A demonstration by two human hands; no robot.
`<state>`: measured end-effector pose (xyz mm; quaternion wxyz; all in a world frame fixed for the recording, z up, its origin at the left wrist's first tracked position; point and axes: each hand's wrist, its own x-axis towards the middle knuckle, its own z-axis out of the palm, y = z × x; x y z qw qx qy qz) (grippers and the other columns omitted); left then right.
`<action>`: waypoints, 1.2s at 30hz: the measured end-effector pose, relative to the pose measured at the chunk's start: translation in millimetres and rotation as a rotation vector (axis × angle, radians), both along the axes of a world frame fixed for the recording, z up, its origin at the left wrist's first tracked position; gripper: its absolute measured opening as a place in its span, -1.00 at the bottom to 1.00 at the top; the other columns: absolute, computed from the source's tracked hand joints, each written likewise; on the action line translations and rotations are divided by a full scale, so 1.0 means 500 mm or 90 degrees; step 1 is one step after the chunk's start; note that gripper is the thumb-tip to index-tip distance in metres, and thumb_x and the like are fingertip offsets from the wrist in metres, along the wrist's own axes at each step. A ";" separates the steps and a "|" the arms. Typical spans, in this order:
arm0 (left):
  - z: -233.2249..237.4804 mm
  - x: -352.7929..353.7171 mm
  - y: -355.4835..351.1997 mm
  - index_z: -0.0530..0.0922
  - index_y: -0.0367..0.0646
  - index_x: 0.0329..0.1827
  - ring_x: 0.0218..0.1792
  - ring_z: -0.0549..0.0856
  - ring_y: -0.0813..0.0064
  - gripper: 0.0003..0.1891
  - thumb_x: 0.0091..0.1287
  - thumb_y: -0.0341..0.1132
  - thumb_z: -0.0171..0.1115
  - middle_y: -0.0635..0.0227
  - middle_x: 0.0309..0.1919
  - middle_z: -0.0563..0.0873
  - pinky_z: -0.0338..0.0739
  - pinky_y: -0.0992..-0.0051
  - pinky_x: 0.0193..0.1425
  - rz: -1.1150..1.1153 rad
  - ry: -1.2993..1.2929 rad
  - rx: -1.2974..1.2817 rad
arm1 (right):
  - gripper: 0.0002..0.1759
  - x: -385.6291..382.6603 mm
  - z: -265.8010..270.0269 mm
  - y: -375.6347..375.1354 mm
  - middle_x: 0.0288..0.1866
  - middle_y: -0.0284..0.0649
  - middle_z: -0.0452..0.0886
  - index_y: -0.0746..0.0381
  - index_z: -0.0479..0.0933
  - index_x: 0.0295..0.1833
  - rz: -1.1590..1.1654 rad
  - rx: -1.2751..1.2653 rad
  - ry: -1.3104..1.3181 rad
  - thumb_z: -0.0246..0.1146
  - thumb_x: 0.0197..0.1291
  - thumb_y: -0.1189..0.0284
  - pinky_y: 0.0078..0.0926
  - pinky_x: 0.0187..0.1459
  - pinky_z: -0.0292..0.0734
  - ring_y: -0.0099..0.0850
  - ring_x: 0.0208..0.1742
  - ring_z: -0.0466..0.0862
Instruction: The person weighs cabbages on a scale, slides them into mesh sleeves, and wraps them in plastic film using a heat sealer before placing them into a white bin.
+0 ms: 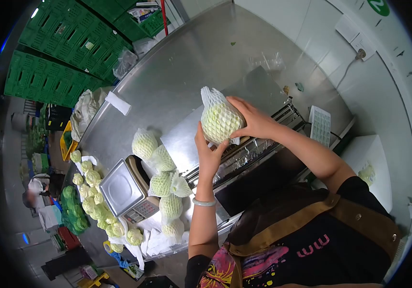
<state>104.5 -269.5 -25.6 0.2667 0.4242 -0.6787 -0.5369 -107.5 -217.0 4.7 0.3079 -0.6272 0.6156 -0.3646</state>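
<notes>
Between my two hands is a pale green round vegetable in a white foam net [221, 120], its bunched net end pointing up and away. My left hand [209, 146] grips its lower left side, and my right hand [249, 121] holds its right side. Below it lies the metal wrapping machine [259, 146] with a flat plate. To the left, several more netted vegetables [161, 185] lie in a row beside a weighing scale [123, 188]. Small unwrapped pale green heads [92, 178] are piled past the scale.
Stacked green crates [66, 38] stand beyond the steel table [167, 67]. A white keypad [320, 126] lies at the right, near a wall socket [362, 48]. White paper sheets [160, 242] are at the near edge. Another person [47, 185] is at the far left.
</notes>
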 end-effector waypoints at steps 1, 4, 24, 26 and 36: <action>0.011 0.003 0.005 -0.10 -0.18 0.57 0.32 0.41 0.18 -0.02 0.19 -0.46 0.38 0.09 0.39 0.21 0.56 0.32 0.22 -0.009 0.004 -0.002 | 0.07 0.005 0.014 0.012 0.48 -0.03 0.21 0.19 0.08 0.52 -0.020 -0.046 0.063 0.50 -0.06 0.23 -0.22 0.44 0.20 -0.04 0.49 0.22; 0.014 0.000 0.009 -0.10 -0.17 0.57 0.31 0.42 0.17 0.06 0.07 -0.56 0.44 0.09 0.38 0.19 0.58 0.30 0.23 -0.009 -0.022 -0.048 | -0.22 0.014 0.011 0.038 0.43 -0.16 0.31 0.05 0.39 0.38 0.113 -0.217 0.315 0.44 -0.04 0.32 -0.20 0.37 0.30 -0.14 0.44 0.30; 0.044 0.011 -0.013 -0.09 -0.11 0.58 0.42 0.29 0.13 0.08 0.00 -0.54 0.41 0.08 0.44 0.16 0.26 0.18 0.47 -0.078 0.210 0.143 | 0.12 -0.011 -0.065 0.004 0.54 0.00 0.12 0.21 0.02 0.55 0.013 0.023 -0.130 0.52 -0.06 0.24 -0.26 0.49 0.08 -0.15 0.54 0.16; 0.015 -0.010 -0.015 -0.08 -0.14 0.57 0.41 0.30 0.14 0.07 0.02 -0.50 0.44 0.09 0.43 0.16 0.26 0.17 0.47 -0.023 0.172 0.088 | 0.14 -0.014 -0.072 -0.019 0.54 0.04 0.12 0.32 -0.05 0.55 0.060 0.066 -0.208 0.50 -0.03 0.25 -0.31 0.47 0.13 -0.18 0.53 0.19; -0.011 -0.013 0.024 -0.03 -0.20 0.54 0.38 0.31 0.09 0.06 0.03 -0.39 0.53 0.07 0.41 0.17 0.30 0.27 0.42 -0.001 0.047 -0.082 | 0.18 -0.055 -0.070 -0.016 0.58 -0.09 0.08 0.19 -0.12 0.59 0.165 0.125 -0.228 0.51 -0.03 0.34 -0.33 0.49 0.09 -0.29 0.53 0.19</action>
